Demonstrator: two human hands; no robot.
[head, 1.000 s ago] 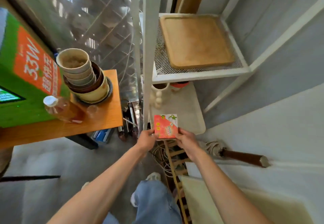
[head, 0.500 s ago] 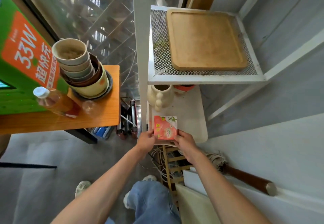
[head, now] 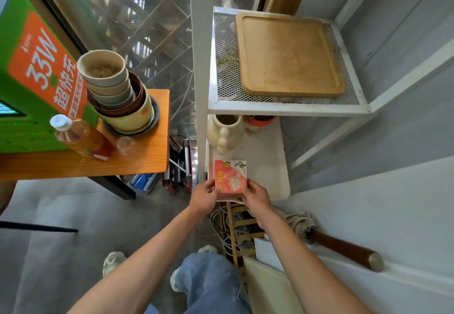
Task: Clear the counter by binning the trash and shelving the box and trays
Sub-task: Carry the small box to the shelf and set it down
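A small red and white box (head: 230, 176) lies flat over the front edge of the white lower shelf (head: 267, 163) of a metal rack. My left hand (head: 204, 195) grips its left near corner and my right hand (head: 255, 196) grips its right near corner. Above, a wooden tray (head: 287, 54) rests on the mesh upper shelf (head: 224, 68). On the wooden counter (head: 137, 159) at the left stand a stack of bowls and cups (head: 115, 92), a capped bottle of amber drink (head: 82, 136) and a clear cup (head: 126, 147).
A cream jug (head: 224, 133) and an orange-rimmed pot (head: 260, 120) sit at the back of the lower shelf. A green and orange machine (head: 32, 77) fills the left. Cables and a wooden frame (head: 235, 227) lie under the rack, a mop (head: 326, 240) against the right wall.
Both hands have pushed the box forward from the shelf's front edge onto the lower shelf. The view has moved closer to the rack.
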